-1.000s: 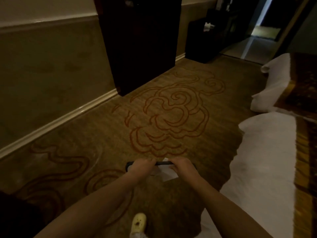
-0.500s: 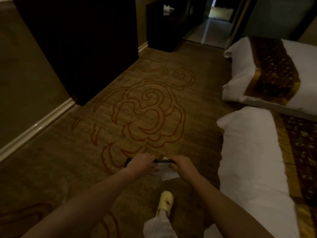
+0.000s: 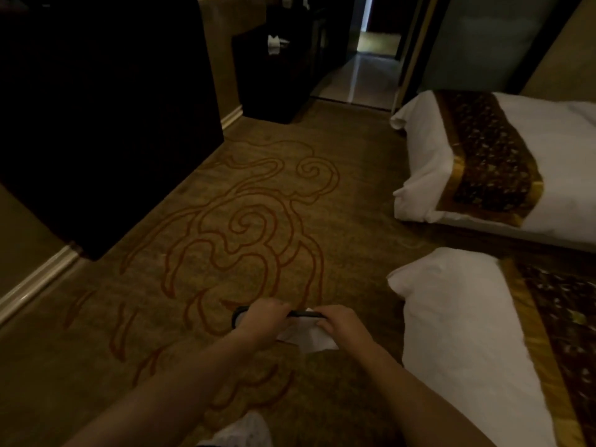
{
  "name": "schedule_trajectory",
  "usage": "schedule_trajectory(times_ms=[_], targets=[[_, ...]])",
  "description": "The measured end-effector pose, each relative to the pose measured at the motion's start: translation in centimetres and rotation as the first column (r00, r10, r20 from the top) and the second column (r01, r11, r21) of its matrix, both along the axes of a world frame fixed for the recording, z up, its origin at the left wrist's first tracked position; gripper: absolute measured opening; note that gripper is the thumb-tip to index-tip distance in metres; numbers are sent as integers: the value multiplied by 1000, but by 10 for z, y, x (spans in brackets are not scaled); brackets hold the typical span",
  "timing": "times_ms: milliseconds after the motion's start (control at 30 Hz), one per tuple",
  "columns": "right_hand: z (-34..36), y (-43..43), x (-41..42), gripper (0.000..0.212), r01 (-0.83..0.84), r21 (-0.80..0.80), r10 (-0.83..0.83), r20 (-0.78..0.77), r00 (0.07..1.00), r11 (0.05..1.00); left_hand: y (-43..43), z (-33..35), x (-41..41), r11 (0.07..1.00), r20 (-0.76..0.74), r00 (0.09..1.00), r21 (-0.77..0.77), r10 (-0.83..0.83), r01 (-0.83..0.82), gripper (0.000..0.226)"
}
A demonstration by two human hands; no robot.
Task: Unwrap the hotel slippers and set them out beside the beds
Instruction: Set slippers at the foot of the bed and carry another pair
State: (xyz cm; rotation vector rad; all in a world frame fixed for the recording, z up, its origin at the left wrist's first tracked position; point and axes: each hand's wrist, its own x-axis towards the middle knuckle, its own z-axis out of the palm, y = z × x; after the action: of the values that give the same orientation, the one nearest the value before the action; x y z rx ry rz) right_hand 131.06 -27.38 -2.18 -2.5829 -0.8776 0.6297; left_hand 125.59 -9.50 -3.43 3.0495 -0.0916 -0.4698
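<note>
Gripping the slipper pack (image 3: 306,333) from both ends: left hand (image 3: 263,317) and right hand (image 3: 343,324) both clenched on it. Long axis runs left-right, dark edge up, white part hanging below. Pack sits left of near bed (image 3: 451,333), over carpet (image 3: 193,285).

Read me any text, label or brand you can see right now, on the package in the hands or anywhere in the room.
None readable.
Slipper package, gripped by the left hand and right hand: no legible print; dim, mostly covered.
Bed runner: pattern only, no lettering.
</note>
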Motion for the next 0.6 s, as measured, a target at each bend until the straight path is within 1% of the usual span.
schedule_trajectory(times_ms=[267,433,600], targets=[[-20,-2,168,37,156,-19,-157,-62,986,988,0,-16,194,991,-61,989,-8,-131,131,35],[-13,1,286,37,251,-57,-255,-56,965,966,5,-11,331,978,-76,976,-23,-206,205,37],[-1,-14,372,39,352,-67,-356,-41,934,933,-11,-2,447,924,-85,920,8,-381,384,36]])
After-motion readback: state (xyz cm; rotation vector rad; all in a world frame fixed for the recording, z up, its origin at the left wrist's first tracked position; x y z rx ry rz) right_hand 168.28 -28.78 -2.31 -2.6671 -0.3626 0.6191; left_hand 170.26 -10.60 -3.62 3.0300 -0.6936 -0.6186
